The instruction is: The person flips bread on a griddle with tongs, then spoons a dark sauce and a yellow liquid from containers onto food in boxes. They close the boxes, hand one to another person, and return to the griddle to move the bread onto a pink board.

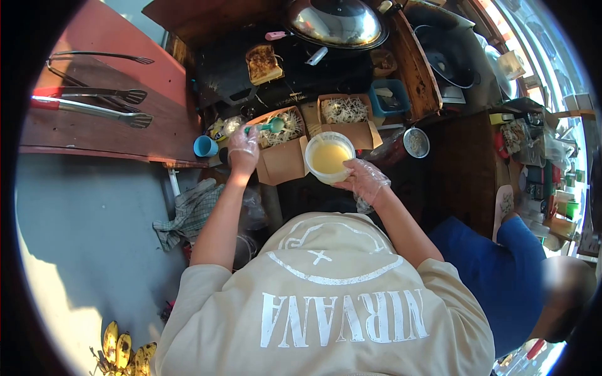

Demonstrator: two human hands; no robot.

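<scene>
My left hand [243,150], in a clear plastic glove, is closed on a green spoon [274,125]. The spoon's bowl is over the left cardboard box [282,161], which stands with its lid folded toward me and holds pale shredded topping [291,133]. In my gloved right hand [367,180] is a round plastic tub [311,164] of pale yellow, creamy liquid [330,156]. It is tilted slightly toward me, near the right cardboard box [364,136], which is also open and filled with shreds.
Browned toast [263,64] lies on the black griddle [219,62], near a domed metal lid [337,22]. Tongs [94,106] rest on the red side table [50,135]. A blue cup [205,146] and blue container [389,97] flank the boxes. Another person in blue [489,276] is at right.
</scene>
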